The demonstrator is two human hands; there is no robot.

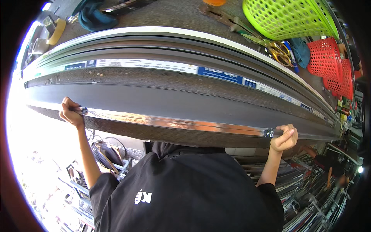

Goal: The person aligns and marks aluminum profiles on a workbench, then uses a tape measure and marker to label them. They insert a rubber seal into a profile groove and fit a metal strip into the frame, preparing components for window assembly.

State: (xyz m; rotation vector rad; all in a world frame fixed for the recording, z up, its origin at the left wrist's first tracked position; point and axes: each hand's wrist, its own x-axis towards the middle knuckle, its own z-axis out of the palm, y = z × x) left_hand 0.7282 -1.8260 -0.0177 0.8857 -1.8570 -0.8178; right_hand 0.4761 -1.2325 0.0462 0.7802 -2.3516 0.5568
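A shiny silver metal profile (174, 123) spans the space between my two hands, in front of my chest. Its cut right end shows a cross-section with several small chambers. My left hand (72, 113) is closed at the profile's left end, fingers curled. At the other end my right hand (285, 138) is closed too, thumb over the bent index finger; its fingertips are hidden. Just beyond the silver piece a long, wide dark grey profile (170, 101) lies across the bench. Farther back, more long grey profiles (162, 42) lie parallel, with a blue-and-white label strip (220, 74).
A green perforated basket (290, 17) and red baskets (326, 60) stand at the back right. Near them are scissors (279, 53) and a blue cloth (300, 52). Another blue cloth (94, 17) and a tape roll (57, 31) lie back left. A person (328, 164) is at the right.
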